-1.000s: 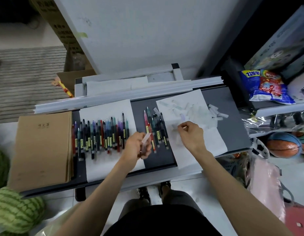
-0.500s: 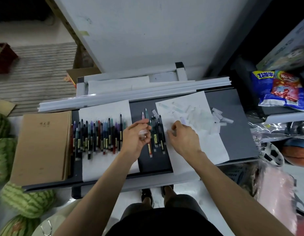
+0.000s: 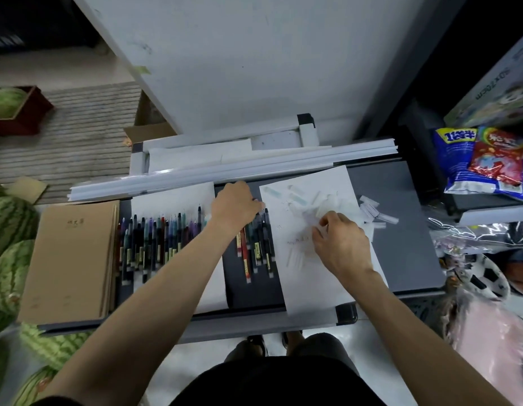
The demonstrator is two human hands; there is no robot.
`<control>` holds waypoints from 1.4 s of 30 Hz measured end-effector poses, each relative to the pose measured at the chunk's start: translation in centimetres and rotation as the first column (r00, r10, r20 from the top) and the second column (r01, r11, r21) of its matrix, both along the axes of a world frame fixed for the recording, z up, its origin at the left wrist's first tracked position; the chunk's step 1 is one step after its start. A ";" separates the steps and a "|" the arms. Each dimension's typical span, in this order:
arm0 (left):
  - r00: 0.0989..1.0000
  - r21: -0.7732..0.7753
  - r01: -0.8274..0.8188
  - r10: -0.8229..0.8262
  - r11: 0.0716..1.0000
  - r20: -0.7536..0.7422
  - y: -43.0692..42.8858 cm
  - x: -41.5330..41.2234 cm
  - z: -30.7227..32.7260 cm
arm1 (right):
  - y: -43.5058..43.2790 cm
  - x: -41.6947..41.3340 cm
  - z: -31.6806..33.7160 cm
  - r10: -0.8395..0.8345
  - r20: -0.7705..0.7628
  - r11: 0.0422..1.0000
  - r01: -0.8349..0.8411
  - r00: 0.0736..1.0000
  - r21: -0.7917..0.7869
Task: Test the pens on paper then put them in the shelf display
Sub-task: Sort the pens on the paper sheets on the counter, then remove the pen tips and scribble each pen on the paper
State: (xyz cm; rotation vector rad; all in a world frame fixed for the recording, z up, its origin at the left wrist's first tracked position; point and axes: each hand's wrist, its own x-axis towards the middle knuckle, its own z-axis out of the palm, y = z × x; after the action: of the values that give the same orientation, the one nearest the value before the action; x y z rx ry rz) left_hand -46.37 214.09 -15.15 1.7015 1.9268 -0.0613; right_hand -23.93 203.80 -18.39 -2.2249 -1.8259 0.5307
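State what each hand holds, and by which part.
Left hand covers far tips of the dark plastic pens; grip unclear. Right hand curls on white paper sheet; contents hidden.

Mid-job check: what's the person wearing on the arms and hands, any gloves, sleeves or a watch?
Nothing visible. The left hand and right hand are ungloved, and the forearms are bare, with no sleeve, watch, band or ring showing.

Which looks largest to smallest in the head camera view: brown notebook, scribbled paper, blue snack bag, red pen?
1. scribbled paper and brown notebook: about alike, so not ranked.
2. blue snack bag, partly cut off at the frame edge.
3. red pen.
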 end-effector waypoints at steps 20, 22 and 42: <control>0.970 0.021 0.130 -0.132 0.991 0.206 -4.6 10.9 -1.1 | -2.6 2.4 -1.3 0.030 -0.217 0.955 0.036 0.976 0.294; 0.967 0.063 0.147 -0.157 0.987 0.202 -5.0 11.2 -1.9 | -3.0 2.9 -1.3 0.025 -0.214 0.935 0.053 0.977 0.351; 0.986 0.437 -0.005 -0.068 0.900 0.151 -12.1 13.2 -7.5 | -1.0 6.2 -3.4 0.022 -0.164 0.983 0.009 0.986 0.183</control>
State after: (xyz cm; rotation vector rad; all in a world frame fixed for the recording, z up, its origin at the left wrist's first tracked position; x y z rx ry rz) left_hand -33.12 202.03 -22.64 1.9486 1.8847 0.5216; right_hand -17.73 202.78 -21.80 -1.9925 -1.7244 0.5092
